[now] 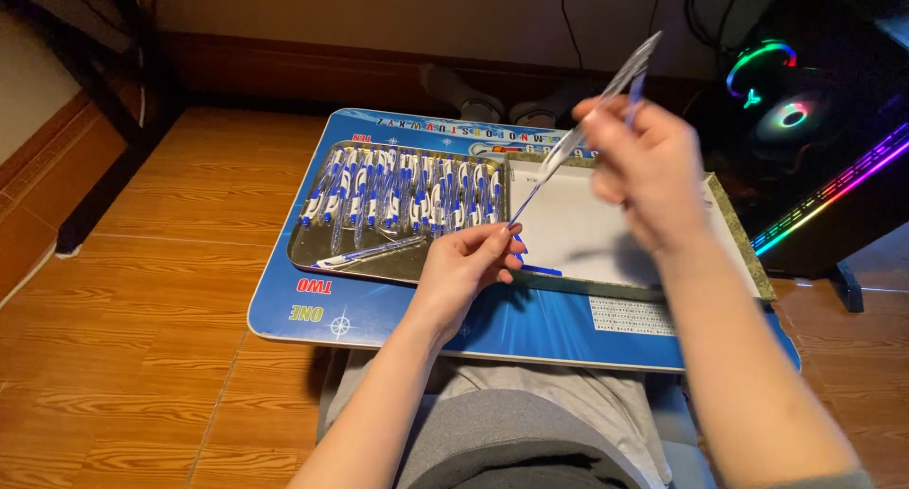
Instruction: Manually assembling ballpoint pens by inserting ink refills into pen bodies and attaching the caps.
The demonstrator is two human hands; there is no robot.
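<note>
the left hand (466, 262) sits nearest, its fingers pinched on the lower tip of a thin pen refill (526, 205) just above the blue lap desk (379, 309). higher up, the right hand (649, 172) grasps a clear pen barrel (606, 96), blurred, tilted up to the right, in line with the refill. beyond lie a metal tray (312, 252) packed with blue and white pens (402, 191) and an open white box (578, 233).

Clear blue-white pen (606, 96), tilted, aloft
</note>
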